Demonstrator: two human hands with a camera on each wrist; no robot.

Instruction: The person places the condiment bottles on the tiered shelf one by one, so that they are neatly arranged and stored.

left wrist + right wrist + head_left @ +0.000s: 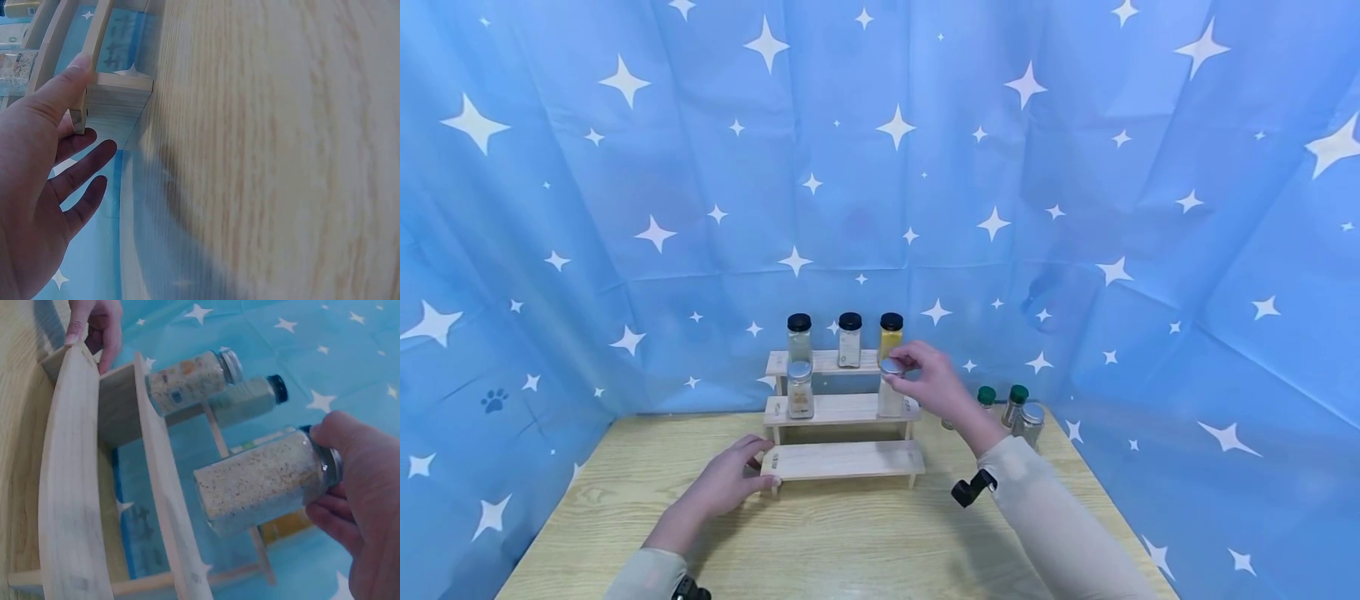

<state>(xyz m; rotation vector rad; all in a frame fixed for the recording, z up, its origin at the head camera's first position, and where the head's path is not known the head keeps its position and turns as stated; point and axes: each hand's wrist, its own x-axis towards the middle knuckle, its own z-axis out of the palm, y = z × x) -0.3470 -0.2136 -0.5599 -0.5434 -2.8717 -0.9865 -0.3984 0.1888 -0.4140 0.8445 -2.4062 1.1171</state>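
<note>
A three-step wooden rack [846, 460] stands on the table. My right hand [934, 382] grips a silver-lidded spice jar [262, 481] by its lid, at the right end of the middle step; whether its base touches the wood I cannot tell. Pale grains fill the jar. With thumb and fingers, my left hand [730, 477] pinches the left end of the lowest step [94, 44]. Another silver-lidded jar [801, 392] stands at the middle step's left. Along the top step are three black-lidded jars: a greenish one [799, 337], a whitish one [850, 342] and a yellow one [891, 337].
Right of the rack, partly behind my right forearm, stand green-lidded jars [1017, 405] and a silver-lidded jar [1030, 423]. A blue curtain [880, 183] with white stars hangs behind the wooden table [850, 542] and along both sides.
</note>
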